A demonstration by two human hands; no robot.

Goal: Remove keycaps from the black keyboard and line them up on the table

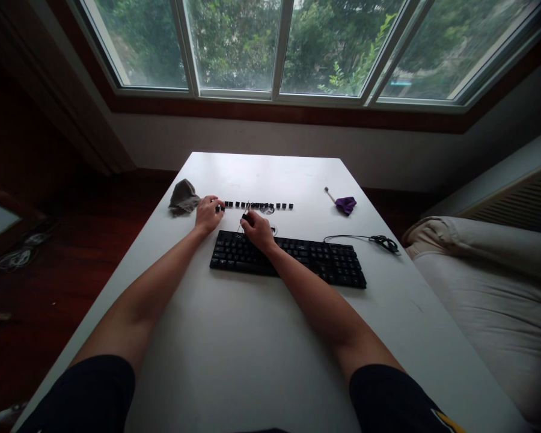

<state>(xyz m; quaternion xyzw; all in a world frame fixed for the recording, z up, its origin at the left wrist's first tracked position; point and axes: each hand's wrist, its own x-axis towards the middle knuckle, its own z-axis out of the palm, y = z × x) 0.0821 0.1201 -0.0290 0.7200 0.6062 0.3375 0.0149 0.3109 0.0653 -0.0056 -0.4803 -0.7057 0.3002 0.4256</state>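
Observation:
A black keyboard (pixel 315 255) lies across the white table. Behind it runs a row of loose black keycaps (pixel 284 205). At the row's left end, my left hand (pixel 208 214) has its fingertips around a dark keycap (pixel 219 208) on the tabletop. My right hand (pixel 258 230) is closed on a keycap puller (pixel 246 217) with a dark grip and thin wire ends, held above the keyboard's back left edge. The fingers and forearm hide part of the keyboard.
A crumpled grey cloth (pixel 183 197) rests left of my left hand. On the back right lie a purple cloth (pixel 345 205) and a small brush (pixel 329 193). The keyboard's bundled cable (pixel 385 243) sits near the table's right edge. A cushioned seat (pixel 473 288) stands beyond it.

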